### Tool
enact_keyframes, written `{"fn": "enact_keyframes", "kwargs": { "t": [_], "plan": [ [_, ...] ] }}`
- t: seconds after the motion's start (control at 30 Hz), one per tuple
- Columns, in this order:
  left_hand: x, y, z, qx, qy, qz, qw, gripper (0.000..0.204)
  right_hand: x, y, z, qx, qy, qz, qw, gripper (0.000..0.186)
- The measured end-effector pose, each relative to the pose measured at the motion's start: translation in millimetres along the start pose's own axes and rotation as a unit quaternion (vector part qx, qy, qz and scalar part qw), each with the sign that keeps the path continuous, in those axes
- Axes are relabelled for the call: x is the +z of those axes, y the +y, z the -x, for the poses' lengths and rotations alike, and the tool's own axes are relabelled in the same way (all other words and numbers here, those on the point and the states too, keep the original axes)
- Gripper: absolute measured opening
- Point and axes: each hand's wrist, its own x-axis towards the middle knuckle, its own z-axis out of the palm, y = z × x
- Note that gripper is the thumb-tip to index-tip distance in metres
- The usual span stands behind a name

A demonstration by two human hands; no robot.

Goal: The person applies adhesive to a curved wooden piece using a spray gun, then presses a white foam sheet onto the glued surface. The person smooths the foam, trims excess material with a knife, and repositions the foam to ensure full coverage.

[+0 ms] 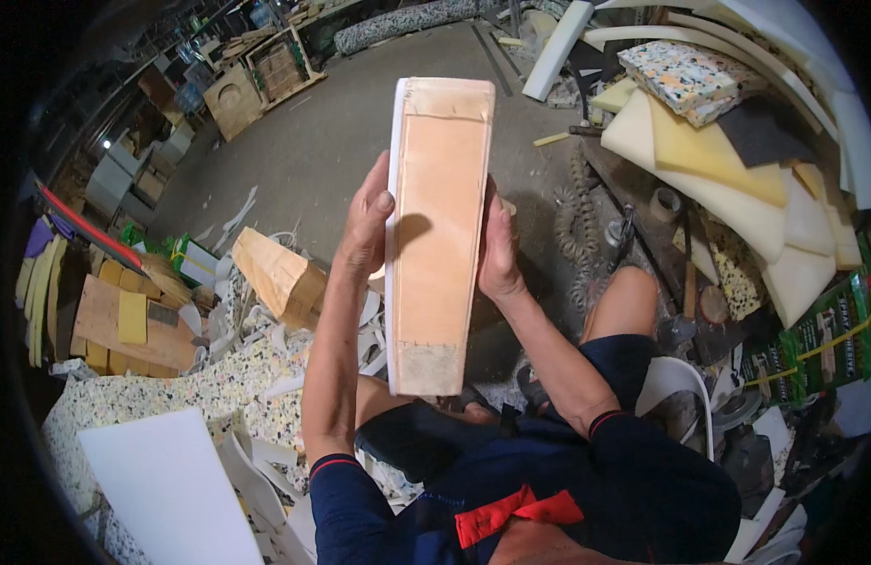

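Between my hands stands a long, tapering plywood-faced piece (439, 217), held up in front of me. White foam (393, 235) runs down its left side, and a row of staples crosses its face near the lower end. My left hand (368, 215) presses against the foam-covered side, thumb toward the front face. On the opposite side my right hand (499, 243) holds the edge, some of its fingers hidden behind the piece. Left of my left forearm, a similar block-shaped wooden piece (277, 273) lies among foam scraps.
Speckled foam (162, 391) and a white foam sheet (177, 485) lie at the lower left. Foam offcuts (709, 169) pile up at the right, near a coiled air hose (575, 231) and a hammer (690, 264). A foam roll (407, 26) lies across the far floor.
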Motion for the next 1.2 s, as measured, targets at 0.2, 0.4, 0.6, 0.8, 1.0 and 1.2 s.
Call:
{"fn": "enact_keyframes", "kwargs": {
  "t": [0.2,0.4,0.6,0.8,1.0,1.2],
  "plan": [
    [6,44,-20,0.061,-0.096,-0.130,0.985,0.107,17,23,11,-0.080,-0.001,0.210,0.974,0.114],
    [-11,43,-38,0.056,-0.040,-0.180,0.981,0.097,29,56,8,-0.064,0.055,0.521,0.849,0.107],
    [-40,-14,-28,0.030,0.056,-0.066,0.996,0.093,31,89,19,-0.073,0.073,0.557,0.824,0.096],
    [-28,-4,7,0.082,0.246,-0.163,0.952,0.094,39,67,32,-0.032,0.058,0.527,0.847,0.091],
    [31,6,37,-0.046,0.244,-0.051,0.967,0.115,-7,24,5,0.043,0.128,0.336,0.932,0.081],
    [62,-6,51,-0.083,0.295,-0.078,0.949,0.105,-50,-14,-10,0.234,0.109,0.219,0.941,0.048]
  ]
}}
